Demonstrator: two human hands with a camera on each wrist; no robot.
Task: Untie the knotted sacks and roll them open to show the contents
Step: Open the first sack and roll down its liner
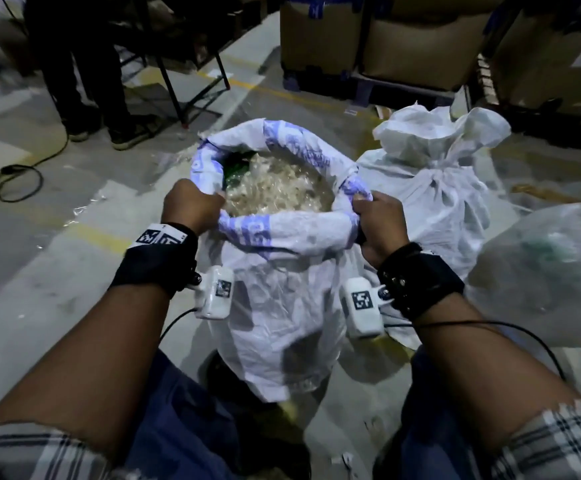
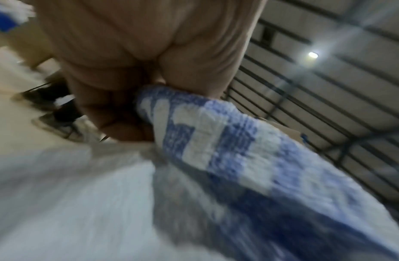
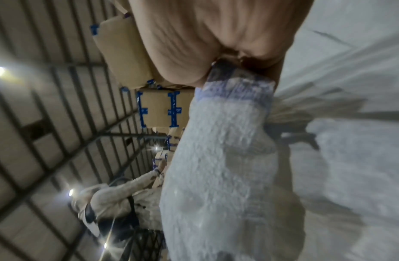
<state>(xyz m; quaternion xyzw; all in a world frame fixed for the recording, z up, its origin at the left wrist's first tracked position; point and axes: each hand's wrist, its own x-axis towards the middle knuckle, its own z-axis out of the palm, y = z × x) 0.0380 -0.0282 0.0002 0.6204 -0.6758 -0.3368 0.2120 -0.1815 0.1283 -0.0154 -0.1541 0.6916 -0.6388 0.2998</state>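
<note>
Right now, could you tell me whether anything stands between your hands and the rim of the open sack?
Nothing visible does: the left hand and right hand already grip the sack's rolled rim directly.

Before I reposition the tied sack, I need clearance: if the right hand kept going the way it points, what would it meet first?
The right hand grips the open sack's rolled rim. Straight on, it probably meets the knotted white sack behind; depth is unclear.

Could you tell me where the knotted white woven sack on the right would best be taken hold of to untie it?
Probably at the cinched neck of the knotted white woven sack, from above: the fabric gathers narrow there, with loose ends flaring up, while the body below bulges too wide for a hand.
</note>
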